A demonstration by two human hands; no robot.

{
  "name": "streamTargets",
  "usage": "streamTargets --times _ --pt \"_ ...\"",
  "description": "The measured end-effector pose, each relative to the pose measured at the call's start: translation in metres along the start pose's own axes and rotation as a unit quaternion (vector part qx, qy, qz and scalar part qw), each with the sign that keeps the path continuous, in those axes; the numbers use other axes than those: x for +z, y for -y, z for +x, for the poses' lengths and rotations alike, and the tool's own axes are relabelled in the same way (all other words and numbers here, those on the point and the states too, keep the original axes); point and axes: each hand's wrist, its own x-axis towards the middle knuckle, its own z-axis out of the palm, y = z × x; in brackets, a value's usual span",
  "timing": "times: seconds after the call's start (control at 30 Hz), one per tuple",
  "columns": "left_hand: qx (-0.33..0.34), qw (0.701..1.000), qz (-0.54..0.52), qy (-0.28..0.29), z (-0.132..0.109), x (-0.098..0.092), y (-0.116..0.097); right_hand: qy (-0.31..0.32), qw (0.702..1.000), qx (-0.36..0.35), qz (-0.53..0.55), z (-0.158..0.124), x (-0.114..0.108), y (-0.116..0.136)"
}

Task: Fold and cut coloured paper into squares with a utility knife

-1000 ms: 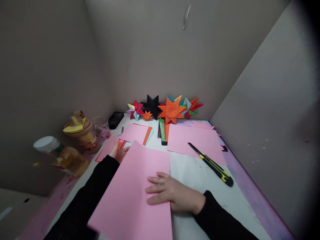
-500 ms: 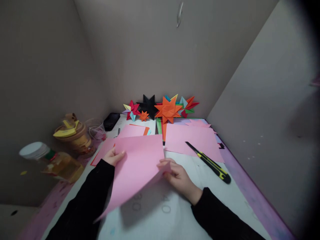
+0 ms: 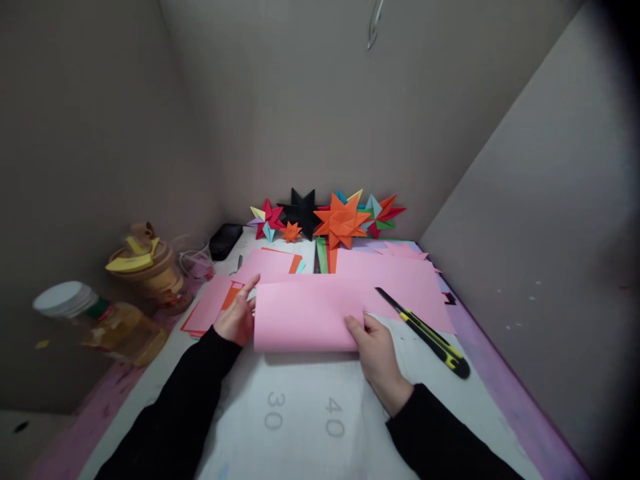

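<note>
A sheet of pink paper [image 3: 305,320] is doubled over in front of me, with a rounded, uncreased fold along its near side. My right hand [image 3: 377,353] pinches the sheet's right edge, thumb on top. At the left edge is my left hand [image 3: 237,319], its fingers stretched out and apart; some fingertips are hidden at the paper's edge. Right of my right hand lies a black and yellow utility knife [image 3: 425,333], its dark blade end resting over another pink sheet [image 3: 400,270].
Folded paper stars, including an orange star [image 3: 343,220] and a black star [image 3: 303,212], lean against the back wall. Smaller coloured papers [image 3: 210,307] lie left. A phone [image 3: 225,241], a pot [image 3: 150,267] and a white-lidded jar [image 3: 120,327] stand along the left side.
The pink sheet has gone from lying slanted and unfolded to being bent over on itself. My left hand has let go of its edge and spread its fingers; my right hand has shifted slightly right.
</note>
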Motion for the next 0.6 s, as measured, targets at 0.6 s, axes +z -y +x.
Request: streamTargets --times 0.6 --pt "0.084 0.921 0.271 -0.267 -0.013 0.027 -0.001 0.026 0.999 -0.041 -0.001 -0.005 -0.002 0.005"
